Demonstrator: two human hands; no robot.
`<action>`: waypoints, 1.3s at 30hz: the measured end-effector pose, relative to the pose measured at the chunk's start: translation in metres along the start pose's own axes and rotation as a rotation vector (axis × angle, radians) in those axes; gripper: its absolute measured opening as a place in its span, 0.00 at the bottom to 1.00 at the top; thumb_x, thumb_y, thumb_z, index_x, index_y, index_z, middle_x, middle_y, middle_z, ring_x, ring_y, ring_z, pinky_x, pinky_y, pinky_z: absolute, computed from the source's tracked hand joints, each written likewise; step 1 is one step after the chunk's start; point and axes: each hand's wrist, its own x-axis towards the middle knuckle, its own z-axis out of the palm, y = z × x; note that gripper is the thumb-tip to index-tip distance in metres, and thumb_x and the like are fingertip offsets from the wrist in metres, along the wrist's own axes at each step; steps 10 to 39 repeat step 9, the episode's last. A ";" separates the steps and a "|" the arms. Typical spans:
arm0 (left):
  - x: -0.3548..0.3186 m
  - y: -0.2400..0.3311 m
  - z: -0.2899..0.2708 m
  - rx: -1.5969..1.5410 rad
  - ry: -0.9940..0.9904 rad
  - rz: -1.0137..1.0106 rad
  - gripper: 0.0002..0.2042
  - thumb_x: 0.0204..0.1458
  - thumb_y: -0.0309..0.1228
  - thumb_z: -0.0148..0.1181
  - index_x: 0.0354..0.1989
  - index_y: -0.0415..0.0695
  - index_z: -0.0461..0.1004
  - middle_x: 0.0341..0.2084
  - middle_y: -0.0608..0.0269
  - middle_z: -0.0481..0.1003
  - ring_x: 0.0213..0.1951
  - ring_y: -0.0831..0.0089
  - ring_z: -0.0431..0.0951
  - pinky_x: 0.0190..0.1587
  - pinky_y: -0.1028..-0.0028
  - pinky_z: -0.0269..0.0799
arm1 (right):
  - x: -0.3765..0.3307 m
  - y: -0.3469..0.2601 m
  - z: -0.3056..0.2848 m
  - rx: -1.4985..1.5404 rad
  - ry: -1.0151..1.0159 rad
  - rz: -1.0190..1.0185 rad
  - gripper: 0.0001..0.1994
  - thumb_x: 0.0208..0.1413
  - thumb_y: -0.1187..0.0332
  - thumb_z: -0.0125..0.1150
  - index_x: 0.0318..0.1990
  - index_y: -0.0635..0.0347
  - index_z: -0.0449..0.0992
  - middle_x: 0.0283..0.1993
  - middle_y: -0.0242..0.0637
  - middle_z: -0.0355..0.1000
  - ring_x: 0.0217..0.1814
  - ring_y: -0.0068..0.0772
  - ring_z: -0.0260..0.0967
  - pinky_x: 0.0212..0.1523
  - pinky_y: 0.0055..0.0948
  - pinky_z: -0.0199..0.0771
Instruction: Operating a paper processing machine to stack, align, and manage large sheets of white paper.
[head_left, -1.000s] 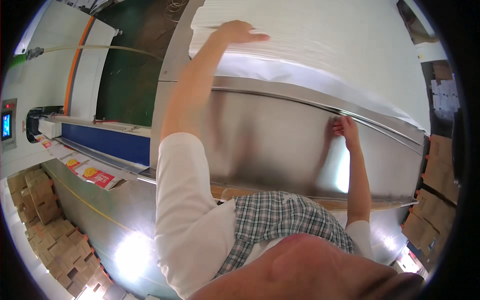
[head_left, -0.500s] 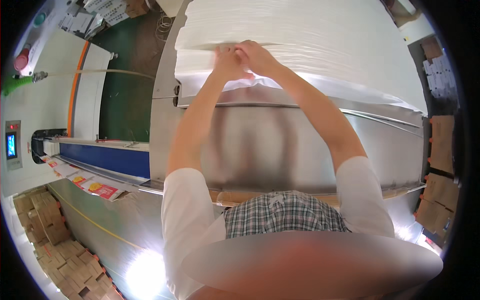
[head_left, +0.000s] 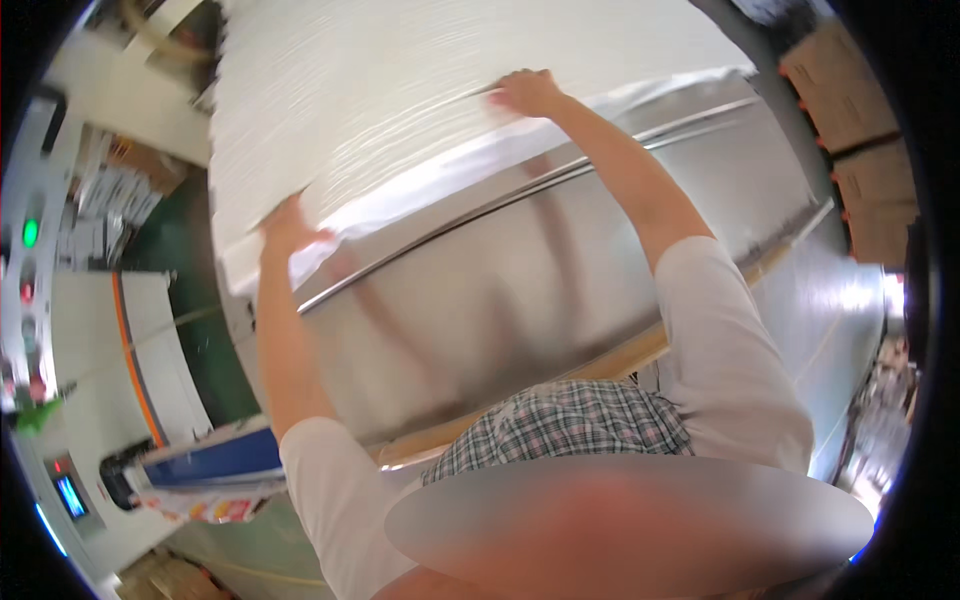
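A wide, layered stack of thin white sheets (head_left: 400, 90) lies on a steel-fronted table, its near edge rippled. At the stack's near left side is my left hand (head_left: 290, 225), slightly blurred, its fingers tucked between the layers and its thumb in front of the edge. Farther right along the same edge, my right hand (head_left: 525, 93) grips the sheets in the same way, fingers curled over the upper layers. The two hands are far apart. Most of the fingertips of both hands are hidden among the layers.
A shiny metal panel (head_left: 480, 290) slopes between me and the stack. To the left stand a white machine (head_left: 80, 360) with an orange stripe and a blue-sided conveyor (head_left: 215, 460) carrying printed sheets. Cardboard boxes (head_left: 845, 85) are piled at the right.
My hands have moved from close together at the middle of the stack's edge to wide apart, the left one leftward and nearer, the right one slightly rightward. The whole view has turned.
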 end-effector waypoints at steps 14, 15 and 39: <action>0.012 0.034 -0.011 0.136 -0.271 -0.325 0.52 0.26 0.43 0.67 0.63 0.54 0.39 0.62 0.57 0.42 0.62 0.52 0.43 0.53 0.37 0.45 | -0.014 0.149 -0.033 0.002 -0.232 -0.125 0.32 0.46 0.37 0.44 0.55 0.44 0.63 0.55 0.34 0.62 0.60 0.37 0.53 0.54 0.52 0.50; 0.012 0.034 -0.011 0.136 -0.271 -0.325 0.52 0.26 0.43 0.67 0.63 0.54 0.39 0.62 0.57 0.42 0.62 0.52 0.43 0.53 0.37 0.45 | -0.014 0.149 -0.033 0.002 -0.232 -0.125 0.32 0.46 0.37 0.44 0.55 0.44 0.63 0.55 0.34 0.62 0.60 0.37 0.53 0.54 0.52 0.50; 0.012 0.034 -0.011 0.136 -0.271 -0.325 0.52 0.26 0.43 0.67 0.63 0.54 0.39 0.62 0.57 0.42 0.62 0.52 0.43 0.53 0.37 0.45 | -0.014 0.149 -0.033 0.002 -0.232 -0.125 0.32 0.46 0.37 0.44 0.55 0.44 0.63 0.55 0.34 0.62 0.60 0.37 0.53 0.54 0.52 0.50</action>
